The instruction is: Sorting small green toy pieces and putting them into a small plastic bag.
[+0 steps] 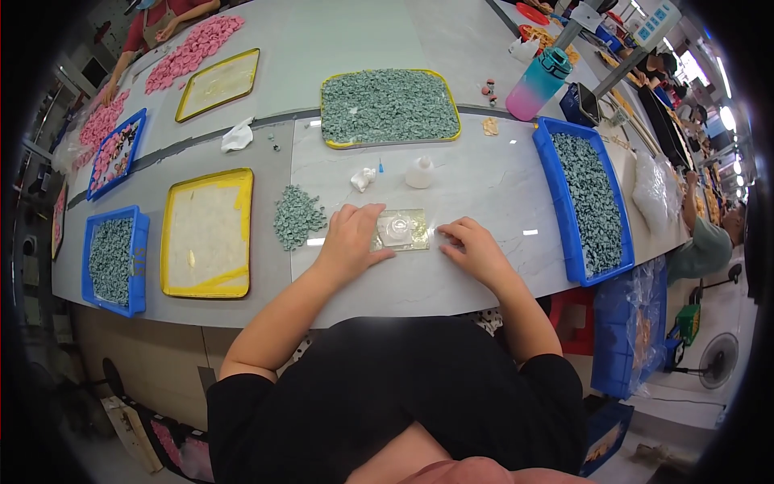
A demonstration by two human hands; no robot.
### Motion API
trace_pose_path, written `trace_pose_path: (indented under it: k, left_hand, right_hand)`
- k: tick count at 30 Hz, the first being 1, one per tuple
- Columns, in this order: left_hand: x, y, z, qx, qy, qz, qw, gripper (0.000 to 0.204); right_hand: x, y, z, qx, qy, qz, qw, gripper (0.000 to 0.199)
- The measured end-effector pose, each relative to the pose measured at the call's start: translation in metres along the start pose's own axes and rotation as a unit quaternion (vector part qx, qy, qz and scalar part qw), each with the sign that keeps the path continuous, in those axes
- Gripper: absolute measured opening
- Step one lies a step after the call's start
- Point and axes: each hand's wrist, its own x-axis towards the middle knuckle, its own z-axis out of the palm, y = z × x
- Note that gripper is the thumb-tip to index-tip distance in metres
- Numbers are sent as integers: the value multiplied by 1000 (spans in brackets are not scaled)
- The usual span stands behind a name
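In front of me on the table lies a clear, yellowish rectangular plate with a pale translucent piece on it. My left hand grips the plate's left side, fingers at the far corner and thumb at the near one. Just right of the plate, my right hand rests with bent fingers, thumb apart from them; I see nothing held in it. Beside my left hand is a loose pile of small grey-green pieces. Beyond the plate stand a small white squeeze bottle and a crumpled white tissue, with a blue-tipped item between them.
A yellow-rimmed tray of grey-green pieces sits at the back. Blue bins of such pieces stand right and left, near a bare yellow-rimmed tray. A blue-pink bottle stands back right. Another person works at far left by pink pieces.
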Motion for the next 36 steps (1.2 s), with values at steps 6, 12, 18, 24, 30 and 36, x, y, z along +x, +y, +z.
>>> trace_pose_path:
  k: [6,12,18,24,30,36]
  left_hand:
    - [13,8,2,-10,-1,12,1000,78]
    - [43,75,6,-10,-13,-15,1000,78]
    - [60,109,26,-9,-2,-22,1000,79]
    - [77,146,44,-9,-3,-26,1000,77]
    - [92,185,74,6,0,-27,1000,73]
    - [97,206,76,21,-3,-17,1000,72]
  right_hand:
    - [-27,26,-45,-21,98,21,995,30]
    - [-102,143,-201,-251,409,40,876,52]
    - [-165,226,-276,-241,349,231,876,93]
    - [-153,225,-319,-278,200,318,884,82]
    - [-173,257,-348,-323,203,282,880,69]
    - [-195,256,-354,-319,224,241,889,49]
